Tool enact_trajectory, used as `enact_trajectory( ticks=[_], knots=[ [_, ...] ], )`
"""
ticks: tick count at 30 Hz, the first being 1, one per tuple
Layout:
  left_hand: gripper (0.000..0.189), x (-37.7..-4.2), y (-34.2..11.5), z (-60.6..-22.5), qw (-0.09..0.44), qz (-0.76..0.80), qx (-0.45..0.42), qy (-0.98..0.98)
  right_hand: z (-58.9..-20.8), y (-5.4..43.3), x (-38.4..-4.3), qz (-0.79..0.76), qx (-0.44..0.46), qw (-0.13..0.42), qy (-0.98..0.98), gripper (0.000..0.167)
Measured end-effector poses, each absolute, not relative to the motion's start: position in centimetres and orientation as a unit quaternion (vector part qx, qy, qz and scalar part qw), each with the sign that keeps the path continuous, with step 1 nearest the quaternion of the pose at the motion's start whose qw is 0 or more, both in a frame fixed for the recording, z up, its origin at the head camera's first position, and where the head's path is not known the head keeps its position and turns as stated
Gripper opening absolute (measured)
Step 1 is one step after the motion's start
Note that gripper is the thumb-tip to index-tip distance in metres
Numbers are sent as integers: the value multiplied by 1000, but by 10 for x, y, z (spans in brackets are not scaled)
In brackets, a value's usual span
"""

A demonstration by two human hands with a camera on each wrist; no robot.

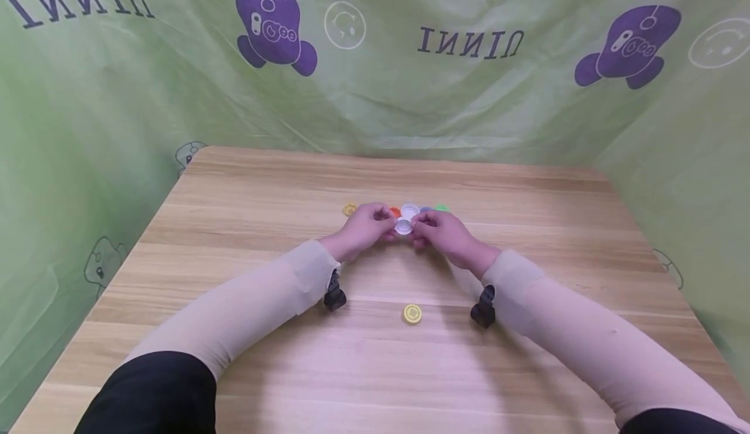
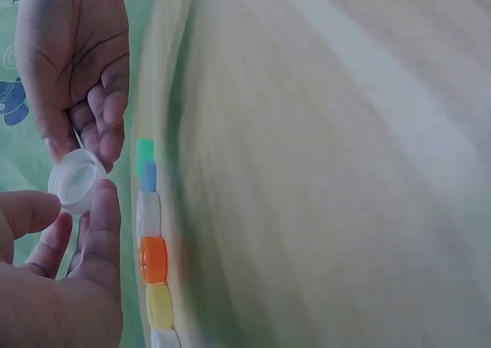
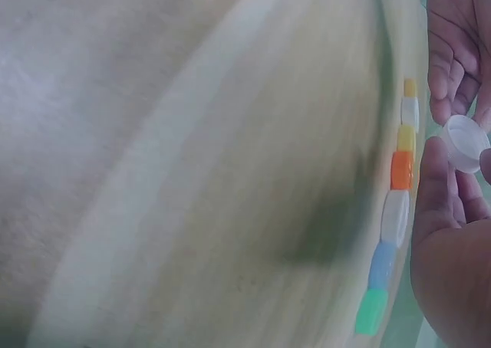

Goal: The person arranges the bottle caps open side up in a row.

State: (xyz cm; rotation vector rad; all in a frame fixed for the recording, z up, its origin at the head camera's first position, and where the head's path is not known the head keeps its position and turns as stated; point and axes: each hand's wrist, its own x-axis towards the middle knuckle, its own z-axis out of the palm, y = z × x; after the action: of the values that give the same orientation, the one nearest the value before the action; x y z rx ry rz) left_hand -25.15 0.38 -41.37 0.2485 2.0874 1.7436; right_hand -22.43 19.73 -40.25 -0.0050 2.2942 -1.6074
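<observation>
A small white bottle cap [image 1: 403, 226] is held up between both hands, its hollow side showing. My left hand [image 1: 364, 229] pinches its left edge between thumb and fingers. From the opposite side, the right hand [image 1: 448, 235] grips the right edge in its fingertips. Both wrist views show the cap [image 2: 75, 181] raised off the table. Just behind the hands stands a row of coloured caps: gold [image 1: 349, 209], orange [image 1: 395, 212], white [image 1: 410, 211], blue [image 1: 426, 209] and green [image 1: 442, 207]. A yellow cap [image 3: 406, 139] and another white cap [image 3: 410, 115] of that row are hidden by the left hand in the head view.
One yellow cap [image 1: 413, 314] lies on the wooden table [image 1: 363, 382] nearer the body, between the forearms. A black wrist camera [image 1: 334, 292] is strapped under the left sleeve, another camera [image 1: 484, 307] under the right. Green printed cloth [image 1: 375, 108] hangs around the table's back and sides.
</observation>
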Motion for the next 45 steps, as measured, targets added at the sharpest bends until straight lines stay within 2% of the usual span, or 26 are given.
enact_trajectory(
  ticks=[5,18,31,38,45],
  knots=[
    [17,-256,13,-410,192,619,94,756,-403,200,-232,-607,19,160,778,25],
    [38,-266,37,-397,217,603,92,762,-402,219,-249,-662,59,152,731,22],
    [51,-284,62,-385,246,650,48,718,-386,238,-264,-659,81,152,732,41],
    [47,-289,83,-386,235,639,58,730,-385,256,-270,-654,86,158,735,44],
    [43,-293,97,-387,257,624,68,735,-388,274,-272,-645,90,180,737,44]
  ],
)
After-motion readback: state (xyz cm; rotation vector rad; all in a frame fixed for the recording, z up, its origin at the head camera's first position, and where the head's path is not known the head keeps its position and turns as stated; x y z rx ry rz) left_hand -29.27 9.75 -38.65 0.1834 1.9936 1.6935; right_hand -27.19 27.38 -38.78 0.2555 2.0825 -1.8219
